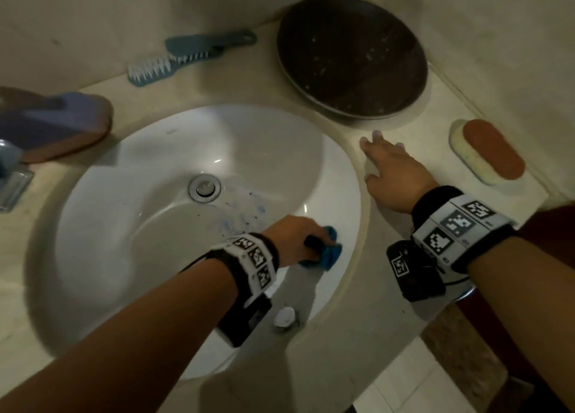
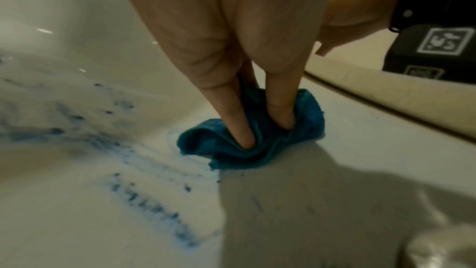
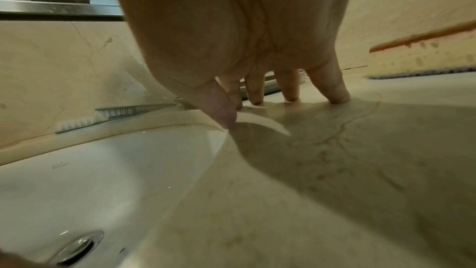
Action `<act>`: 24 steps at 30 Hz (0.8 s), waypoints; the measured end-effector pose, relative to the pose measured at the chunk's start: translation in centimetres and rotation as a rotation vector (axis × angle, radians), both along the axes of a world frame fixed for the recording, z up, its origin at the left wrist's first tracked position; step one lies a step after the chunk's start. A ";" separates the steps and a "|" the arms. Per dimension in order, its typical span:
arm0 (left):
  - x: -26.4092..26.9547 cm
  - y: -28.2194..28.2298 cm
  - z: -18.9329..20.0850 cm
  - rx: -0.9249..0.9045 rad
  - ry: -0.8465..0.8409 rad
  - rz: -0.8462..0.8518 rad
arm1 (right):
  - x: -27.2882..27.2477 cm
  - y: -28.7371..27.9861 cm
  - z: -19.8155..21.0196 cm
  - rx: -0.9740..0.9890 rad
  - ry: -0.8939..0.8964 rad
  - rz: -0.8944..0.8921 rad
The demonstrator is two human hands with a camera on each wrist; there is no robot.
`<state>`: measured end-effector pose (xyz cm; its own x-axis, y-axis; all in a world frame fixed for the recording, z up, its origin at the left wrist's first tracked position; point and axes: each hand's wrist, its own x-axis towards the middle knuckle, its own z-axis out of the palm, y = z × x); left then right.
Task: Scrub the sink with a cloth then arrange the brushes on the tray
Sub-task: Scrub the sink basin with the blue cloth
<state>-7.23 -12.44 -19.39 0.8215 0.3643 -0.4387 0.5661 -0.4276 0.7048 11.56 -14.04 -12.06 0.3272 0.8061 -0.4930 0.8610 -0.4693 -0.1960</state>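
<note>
Sink (image 1: 130, 194): white glazed oval bowl set in a beige stone counter (image 1: 404, 334); round metal drain (image 1: 204, 188) at its middle; blue smears (image 1: 239, 216) on the right wall.
Cloth (image 1: 323, 252): small crumpled blue terry wad on the sink's near-right wall.
Left hand (image 1: 292, 235): fingers curled into the cloth, pinching it against the glaze.
Right hand (image 1: 395, 176): spread, fingertips pressed on the counter just right of the sink rim.
Tray (image 1: 351, 57): dark round dish, speckled, far right on the counter.
Brushes: blue-grey comb brush (image 1: 186, 57) with white bristles, far; orange-backed oval scrubber (image 1: 488, 151), right of the right hand.
Left wrist only: two fingers (image 2: 239, 121) dug into cloth (image 2: 257, 140) folds; streaked blue specks (image 2: 154, 207).
Right wrist only: thumb (image 3: 221, 109) at the sink rim; scrubber's (image 3: 422, 52) pale yellow sponge side.
</note>
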 end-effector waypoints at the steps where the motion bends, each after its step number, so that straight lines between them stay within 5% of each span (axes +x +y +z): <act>1: -0.6 -0.1 -0.2 -0.017 0.022 -0.019 | 0.0 0.0 0.0 0.000 0.003 -0.002; 10: 2.6 0.5 1.5 -0.018 -0.142 0.217 | 0.0 0.2 -0.5 0.028 -0.017 -0.001; 16: -1.9 -0.5 1.5 -0.198 0.111 -0.057 | 0.0 0.2 -0.3 0.018 -0.019 0.003; 24: -3.0 0.8 1.1 -0.085 0.355 -0.277 | -0.1 0.9 1.7 -0.095 -0.033 0.111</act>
<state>-10.21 -11.64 -18.31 0.6762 0.1029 -0.7295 0.6515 -0.5458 0.5269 11.43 -13.09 -10.32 0.2561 0.7887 -0.5589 0.9139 -0.3860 -0.1259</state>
